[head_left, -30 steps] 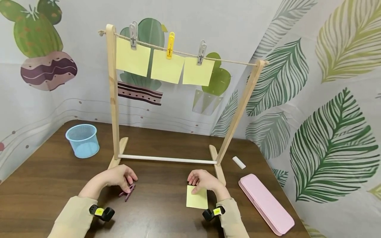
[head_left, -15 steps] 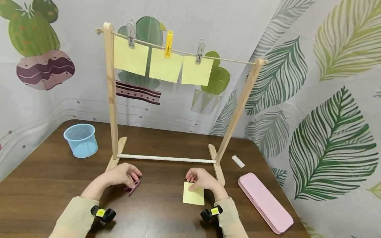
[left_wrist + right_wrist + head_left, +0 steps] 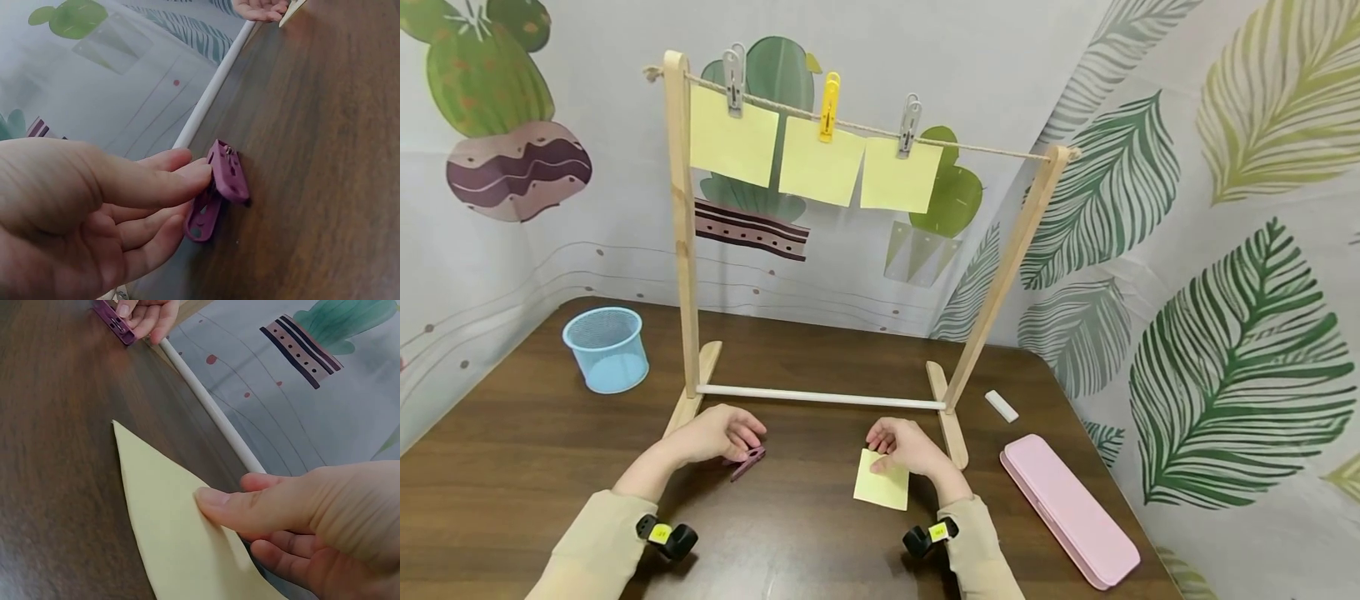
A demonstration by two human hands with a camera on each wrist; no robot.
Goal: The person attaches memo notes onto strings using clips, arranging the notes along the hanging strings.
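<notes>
My left hand (image 3: 721, 435) pinches a purple clothespin (image 3: 220, 178) between thumb and fingers, just above the table. On the right, my right hand (image 3: 908, 446) holds a yellow paper sheet (image 3: 882, 483), thumb on top and fingers beneath, seen close in the right wrist view. Behind both hands stands a wooden frame (image 3: 683, 250) with a rope (image 3: 985, 150) along its top. Three yellow sheets hang from it: the left one (image 3: 733, 142) by a grey clothespin (image 3: 734, 79), the middle one (image 3: 822, 167) by a yellow clothespin (image 3: 829, 107), the right one (image 3: 898, 179) by another grey clothespin (image 3: 909, 125).
A blue mesh basket (image 3: 606, 350) stands at the back left. To the right lie a pink case (image 3: 1069, 510) and a small white block (image 3: 1002, 406). The frame's white crossbar (image 3: 820, 397) runs low behind the hands. Patterned cloth (image 3: 850, 292) hangs at the back.
My left hand has moved right and slightly away from me with the purple clothespin. The sheet in my right hand has shifted a little left and away from me.
</notes>
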